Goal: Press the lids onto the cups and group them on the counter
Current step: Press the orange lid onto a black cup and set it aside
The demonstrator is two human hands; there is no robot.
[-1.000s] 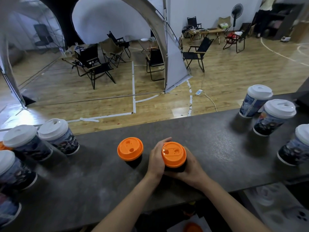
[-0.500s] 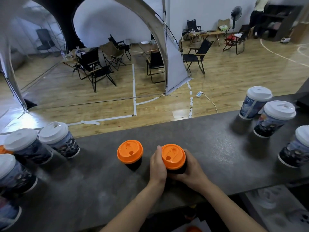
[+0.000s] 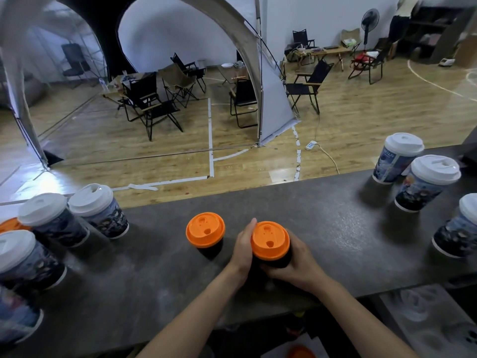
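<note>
A dark cup with an orange lid (image 3: 270, 240) stands near the front of the dark counter (image 3: 322, 228). My left hand (image 3: 242, 248) lies against its left side with the fingers up along the lid's edge. My right hand (image 3: 296, 264) wraps the cup body from the right and below. A second dark cup with an orange lid (image 3: 205, 229) stands free just to the left, a small gap away from my left hand.
Several printed cups with white lids crowd the counter's left end (image 3: 98, 210), with an orange lid (image 3: 10, 224) behind them. Three white-lidded cups stand at the right end (image 3: 427, 183). Beyond the counter's far edge lies a wooden floor with folding chairs.
The lid has turned clockwise between my hands, its sip hole moving toward me. My hands have stayed on the cup; the view has shifted slightly.
</note>
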